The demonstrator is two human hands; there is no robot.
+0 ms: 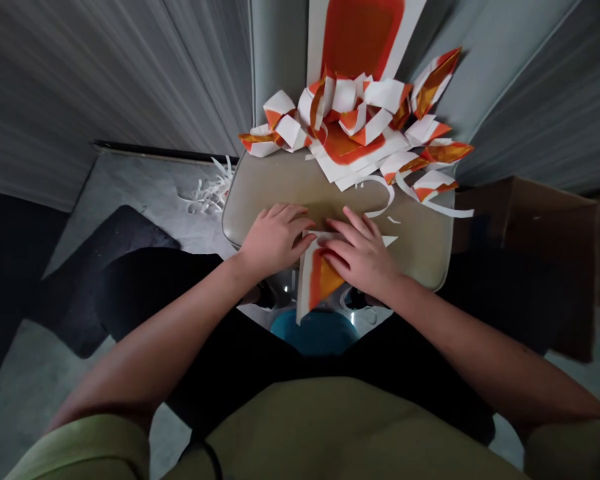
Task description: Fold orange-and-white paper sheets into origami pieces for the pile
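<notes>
A folded sheet of paper [321, 280], white outside with an orange and gold inner face, lies over the front edge of the padded chair seat [275, 180]. One pointed end hangs down past the edge. My left hand [276, 239] is at the paper's upper left, thumb at its edge and fingers apart, pointing right. On top of the sheet rests my right hand [361, 252], its fingers spread and covering part of the fold. Behind both hands, folded paper pieces [345, 100] in white, orange and gold are heaped on the seat.
Flat printed sheets [340, 170] lie under the heap, and another large sheet [363, 40] leans on the backrest. Curled white strips [440, 208] lie at the seat's right. Shredded strips [210, 193] are on the floor at left. A cardboard box [545, 253] stands at right.
</notes>
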